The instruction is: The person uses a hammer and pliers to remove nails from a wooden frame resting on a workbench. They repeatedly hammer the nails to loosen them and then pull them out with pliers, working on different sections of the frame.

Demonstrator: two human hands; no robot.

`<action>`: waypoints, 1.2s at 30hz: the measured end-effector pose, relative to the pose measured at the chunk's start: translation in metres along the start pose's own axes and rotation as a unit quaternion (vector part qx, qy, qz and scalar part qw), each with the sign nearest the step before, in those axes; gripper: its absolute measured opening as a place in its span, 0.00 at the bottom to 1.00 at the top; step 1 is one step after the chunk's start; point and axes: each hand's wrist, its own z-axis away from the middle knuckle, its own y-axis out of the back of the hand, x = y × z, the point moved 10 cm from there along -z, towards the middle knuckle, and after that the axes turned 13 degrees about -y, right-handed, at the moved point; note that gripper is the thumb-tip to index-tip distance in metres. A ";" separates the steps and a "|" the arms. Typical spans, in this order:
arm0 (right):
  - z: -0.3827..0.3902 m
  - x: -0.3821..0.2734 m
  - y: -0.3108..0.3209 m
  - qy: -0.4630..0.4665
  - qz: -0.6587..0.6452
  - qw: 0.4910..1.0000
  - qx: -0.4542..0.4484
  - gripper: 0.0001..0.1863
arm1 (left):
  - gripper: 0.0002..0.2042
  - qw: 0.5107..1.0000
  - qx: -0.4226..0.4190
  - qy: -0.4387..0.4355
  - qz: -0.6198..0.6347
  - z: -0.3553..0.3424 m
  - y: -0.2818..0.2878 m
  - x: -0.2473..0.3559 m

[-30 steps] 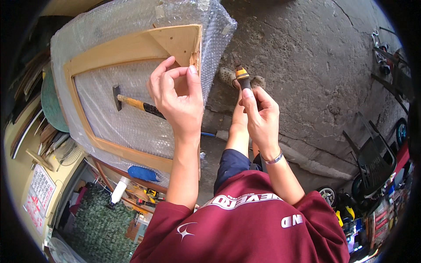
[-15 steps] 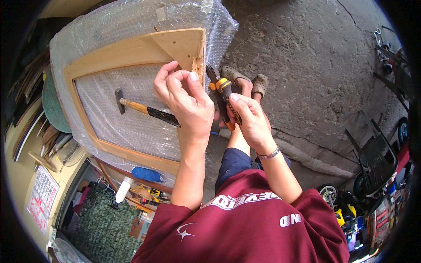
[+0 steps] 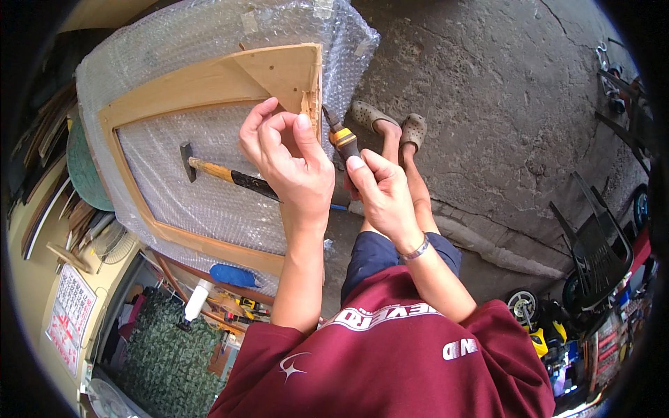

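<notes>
A wooden frame [image 3: 202, 76] lies on bubble wrap, its splintered corner nearest my hands. Over the frame's right side, my left hand [image 3: 296, 164] has curled fingers, with thumb and forefinger together just below the splintered wood [image 3: 306, 103]. Whatever is between those fingertips is hidden. My right hand [image 3: 383, 195] grips a pair of pliers [image 3: 343, 138] with black and yellow-orange handles. The dark jaws are at the frame's outer edge beside the splintered corner; whether they bite into anything is unclear. A hammer [image 3: 226, 174] rests on the bubble wrap inside the frame, its handle end behind my left wrist.
Bubble wrap [image 3: 167, 31] covers the work surface. A blue object [image 3: 233, 276] and a white bottle [image 3: 198, 299] are at its near side. Wood strips [image 3: 45, 153] stand at the left. A black chair [image 3: 596, 251] is on the right, beyond the concrete floor [image 3: 481, 104].
The pliers' handles, spread apart before, now appear squeezed together. My right hand has moved slightly left and turned. My left hand and the frame have shifted a little left in view.
</notes>
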 end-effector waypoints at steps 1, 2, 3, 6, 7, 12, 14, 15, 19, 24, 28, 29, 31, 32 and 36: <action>0.000 0.002 0.002 0.026 0.019 0.999 0.025 0.22 | 0.06 1.000 -0.003 -0.009 -0.011 -0.001 0.000 0.002; 0.002 -0.004 0.002 0.052 0.039 0.997 0.048 0.23 | 0.06 1.000 0.007 0.012 0.011 0.001 0.000 -0.002; 0.006 -0.011 0.004 0.076 0.060 0.992 0.078 0.23 | 0.06 0.999 0.018 0.032 0.033 0.003 0.000 -0.003; 0.015 -0.030 0.004 0.154 0.129 0.971 0.132 0.22 | 0.07 0.999 0.031 0.024 0.037 0.003 0.002 -0.003; 0.017 -0.032 0.004 0.170 0.133 0.967 0.136 0.22 | 0.07 0.999 0.033 0.009 0.027 0.002 0.003 -0.002; 0.027 -0.033 0.005 0.230 0.127 0.954 0.145 0.21 | 0.08 0.999 0.038 0.005 0.014 0.001 0.006 -0.003; 0.014 -0.019 0.006 0.174 0.081 0.974 0.120 0.20 | 0.08 0.996 0.067 0.022 0.050 0.002 0.009 -0.006; 0.007 -0.011 0.007 0.145 0.058 0.982 0.108 0.20 | 0.07 0.993 0.086 0.031 0.080 0.003 0.010 -0.008; -0.007 -0.002 0.003 0.151 0.055 0.986 0.043 0.18 | 0.04 0.989 0.099 0.027 0.106 -0.012 0.018 -0.009; -0.003 -0.004 -0.004 0.148 0.054 0.987 0.039 0.18 | 0.07 0.991 0.009 -0.108 0.073 -0.086 0.019 -0.009; 0.004 -0.011 -0.008 0.189 0.087 0.975 0.077 0.18 | 0.09 0.981 -0.094 -0.155 0.072 -0.109 -0.016 -0.027; 0.006 -0.013 -0.007 0.197 0.094 0.971 0.095 0.18 | 0.09 0.976 -0.107 -0.178 0.057 -0.108 -0.024 -0.027; 0.008 -0.016 -0.005 0.218 0.112 0.961 0.129 0.18 | 0.10 0.973 -0.073 -0.216 0.025 -0.106 -0.024 -0.023; 0.007 -0.015 -0.006 0.220 0.109 0.961 0.129 0.18 | 0.10 0.970 -0.058 -0.235 0.010 -0.104 -0.024 -0.021; 0.005 -0.016 -0.008 0.249 0.096 0.955 0.132 0.18 | 0.09 0.974 -0.044 -0.220 0.027 -0.100 -0.023 -0.026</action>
